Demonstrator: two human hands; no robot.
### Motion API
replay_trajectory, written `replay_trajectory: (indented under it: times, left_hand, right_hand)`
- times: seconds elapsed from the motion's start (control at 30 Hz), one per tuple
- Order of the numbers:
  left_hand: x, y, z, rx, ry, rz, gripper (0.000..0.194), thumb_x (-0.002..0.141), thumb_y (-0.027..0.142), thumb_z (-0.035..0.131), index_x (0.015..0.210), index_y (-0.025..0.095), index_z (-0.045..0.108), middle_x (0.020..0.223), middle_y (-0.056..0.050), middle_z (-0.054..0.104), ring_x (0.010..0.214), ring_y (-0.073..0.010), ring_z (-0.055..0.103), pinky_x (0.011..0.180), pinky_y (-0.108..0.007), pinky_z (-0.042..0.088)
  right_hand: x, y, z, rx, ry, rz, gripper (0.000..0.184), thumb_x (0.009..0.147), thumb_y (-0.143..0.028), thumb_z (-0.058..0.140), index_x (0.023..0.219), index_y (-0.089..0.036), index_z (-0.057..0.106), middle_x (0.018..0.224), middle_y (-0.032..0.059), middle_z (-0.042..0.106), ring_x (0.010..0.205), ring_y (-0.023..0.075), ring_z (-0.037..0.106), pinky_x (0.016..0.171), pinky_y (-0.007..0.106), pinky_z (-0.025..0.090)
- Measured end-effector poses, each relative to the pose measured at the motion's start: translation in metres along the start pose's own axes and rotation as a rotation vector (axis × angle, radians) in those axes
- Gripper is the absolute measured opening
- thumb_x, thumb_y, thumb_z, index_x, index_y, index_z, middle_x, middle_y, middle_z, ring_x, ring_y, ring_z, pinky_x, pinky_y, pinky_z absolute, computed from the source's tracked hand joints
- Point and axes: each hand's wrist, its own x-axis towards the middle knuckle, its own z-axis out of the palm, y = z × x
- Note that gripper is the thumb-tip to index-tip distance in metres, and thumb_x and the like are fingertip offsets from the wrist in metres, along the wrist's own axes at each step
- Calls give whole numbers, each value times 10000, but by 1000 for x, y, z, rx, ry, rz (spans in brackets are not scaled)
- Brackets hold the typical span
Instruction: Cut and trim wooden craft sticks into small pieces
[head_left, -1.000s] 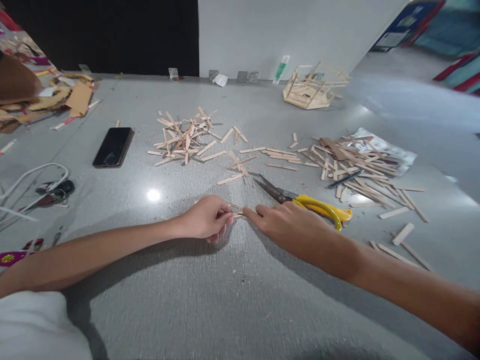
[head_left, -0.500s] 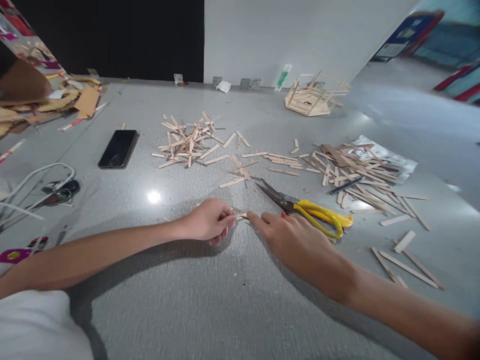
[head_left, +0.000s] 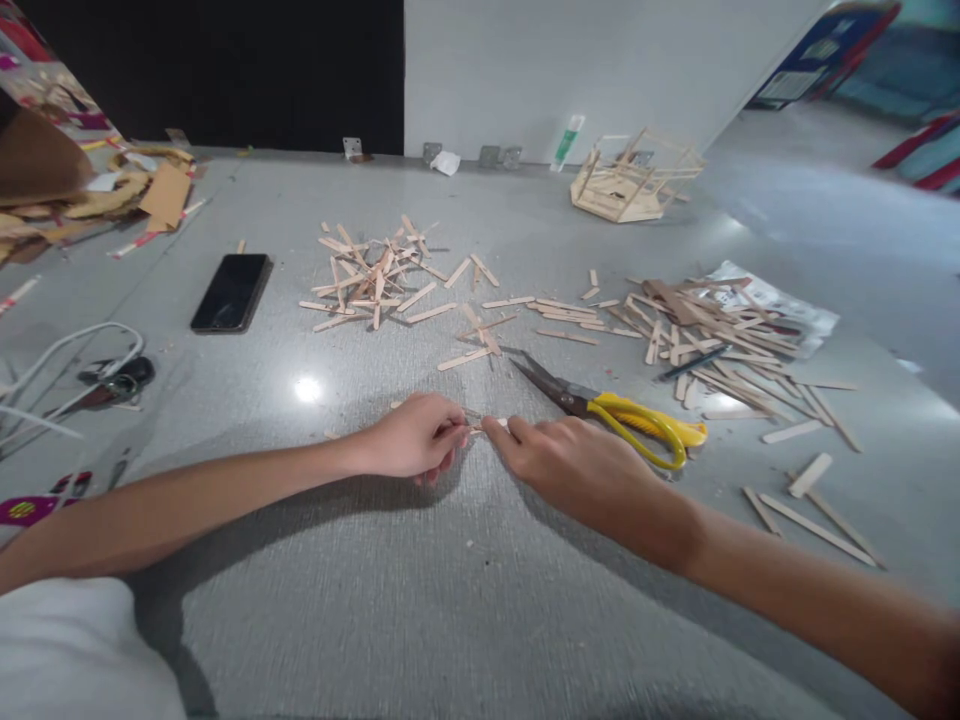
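One thin wooden stick [head_left: 475, 430], center of frame, mostly hidden by the fingers.
Left hand [head_left: 416, 437] pinches its left end, thumb against fingers; short bit shows in the gap. Right hand [head_left: 566, 458] has fingertips at the right end, can't tell if clamped or just pressing. Yellow-handled scissors [head_left: 576, 401] lie just beyond the right hand, right of center.

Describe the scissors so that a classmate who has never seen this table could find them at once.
On the grey table, look for the right hand near the middle. Just beyond it lie the scissors, dark blades pointing up and left in the picture. Bright yellow handles set them apart from the pale wooden craft sticks nearby.
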Motion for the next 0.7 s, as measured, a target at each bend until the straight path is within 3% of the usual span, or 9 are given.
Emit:
replay_trajectory:
  times: [0.1, 0.27, 0.37, 0.47, 0.63, 0.7]
  left_hand:
    - [-1, -1, 3, -10, 24, -22, 261, 950, 243, 452, 702, 172, 485, 551, 29, 567, 394, -98, 571, 366, -158, 395]
    - [-4, -3, 10, 106, 184, 29, 303, 974, 258, 416, 684, 180, 452, 538, 25, 554, 410, -95, 555, 415, -179, 382]
    - [-7, -2, 11, 245, 314, 121, 305, 991, 261, 381, 700, 187, 429, 542, 28, 526, 435, -86, 507, 462, -200, 361]
    - [-8, -3, 11, 389, 451, 172, 273, 1001, 275, 366, 752, 191, 442, 554, 35, 495, 450, -86, 442, 469, -216, 299]
    - [-9, -7, 14, 533, 587, 248, 223, 1015, 282, 365, 848, 192, 484, 573, 58, 465, 459, -76, 381, 498, -216, 280]
    - [-11, -8, 14, 589, 611, 266, 230, 1024, 288, 350, 861, 194, 483, 574, 60, 459, 452, -76, 362, 495, -222, 266]
  right_hand:
    - [3, 1, -2, 6, 21, -45, 309, 883, 11, 436, 1080, -129, 628, 807, 82, 707, 599, 178, 646, 490, 313, 267]
    - [6, -5, 0, 359, -50, 221, 338, 877, -4, 391, 1081, -150, 618, 759, 54, 695, 557, 154, 591, 502, 299, 245]
    - [11, -2, 0, 705, 61, 301, 273, 938, -117, 360, 949, -172, 627, 712, 44, 668, 581, 150, 558, 540, 281, 321]
    - [18, 4, -7, 865, 117, 332, 310, 974, -199, 344, 850, -190, 629, 727, 31, 664, 668, 146, 592, 620, 268, 400]
    - [22, 8, -19, 1379, -39, 410, 354, 1011, -323, 288, 908, -171, 591, 546, -59, 466, 427, 98, 405, 432, 230, 326]
    - [19, 6, -17, 1401, -26, 382, 379, 1025, -343, 256, 940, -173, 584, 538, -62, 471, 411, 96, 402, 428, 226, 335]
